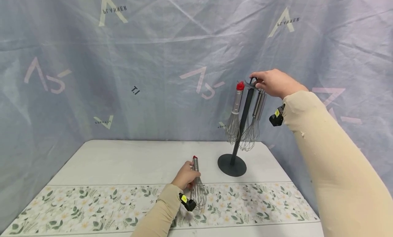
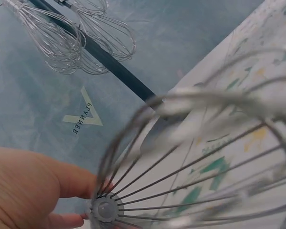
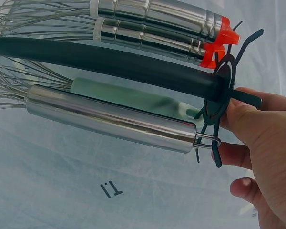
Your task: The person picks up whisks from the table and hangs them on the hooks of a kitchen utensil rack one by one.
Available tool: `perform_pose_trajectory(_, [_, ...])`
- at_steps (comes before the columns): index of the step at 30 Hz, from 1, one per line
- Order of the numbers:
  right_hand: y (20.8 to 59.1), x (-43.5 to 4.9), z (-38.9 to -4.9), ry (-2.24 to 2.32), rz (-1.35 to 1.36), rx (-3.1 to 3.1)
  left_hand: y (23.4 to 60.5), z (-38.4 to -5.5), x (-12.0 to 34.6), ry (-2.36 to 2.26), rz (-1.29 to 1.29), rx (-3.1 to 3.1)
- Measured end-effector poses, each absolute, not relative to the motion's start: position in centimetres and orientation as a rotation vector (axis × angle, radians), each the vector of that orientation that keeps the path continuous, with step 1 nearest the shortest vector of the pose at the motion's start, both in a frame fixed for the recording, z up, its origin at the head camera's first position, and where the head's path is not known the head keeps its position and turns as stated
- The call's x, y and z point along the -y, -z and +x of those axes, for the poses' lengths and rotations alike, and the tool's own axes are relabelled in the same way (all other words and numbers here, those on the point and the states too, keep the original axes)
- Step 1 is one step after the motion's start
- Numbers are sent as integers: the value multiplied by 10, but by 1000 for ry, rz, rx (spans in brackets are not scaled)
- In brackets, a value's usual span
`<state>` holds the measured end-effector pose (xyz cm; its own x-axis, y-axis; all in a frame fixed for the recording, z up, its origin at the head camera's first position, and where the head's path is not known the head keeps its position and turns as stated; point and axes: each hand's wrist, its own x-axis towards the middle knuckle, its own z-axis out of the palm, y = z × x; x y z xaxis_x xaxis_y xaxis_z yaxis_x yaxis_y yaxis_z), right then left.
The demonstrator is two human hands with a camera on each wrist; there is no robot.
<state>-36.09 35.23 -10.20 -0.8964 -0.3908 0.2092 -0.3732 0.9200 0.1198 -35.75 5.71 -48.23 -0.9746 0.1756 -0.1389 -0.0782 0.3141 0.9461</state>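
My left hand (image 1: pixel 185 176) grips the handle of a wire whisk (image 1: pixel 200 195) low over the table, with its red end pointing away and its wires toward me. In the left wrist view, the fingers circle the collar where the wires start. At the right, my right hand (image 1: pixel 275 83) holds the top of a dark utensil stand (image 1: pixel 244 124), thumb and fingers at its hooked ring. From its hooks hang two red-ended whisks (image 3: pixel 162 19), a steel whisk (image 3: pixel 112 118) with a wire loop, and a utensil with a green handle (image 3: pixel 128 97).
The stand's round base (image 1: pixel 228 169) sits on the white table (image 1: pixel 138 158) near its back right. A floral strip (image 1: pixel 107 206) runs across the front of the table. Behind hangs a grey-blue printed curtain (image 1: pixel 153 93), close to the table's back edge.
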Motion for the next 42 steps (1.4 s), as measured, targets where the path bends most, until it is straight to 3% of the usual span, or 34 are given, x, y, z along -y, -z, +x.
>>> perform_pose_trajectory(13, [100, -350, -360, 181, 560, 2848, 454, -367, -48, -1777, 215, -2416])
perform_pose_trajectory(42, [97, -345, -361, 208, 490, 2871, 341, -382, -53, -1685, 516, -2771])
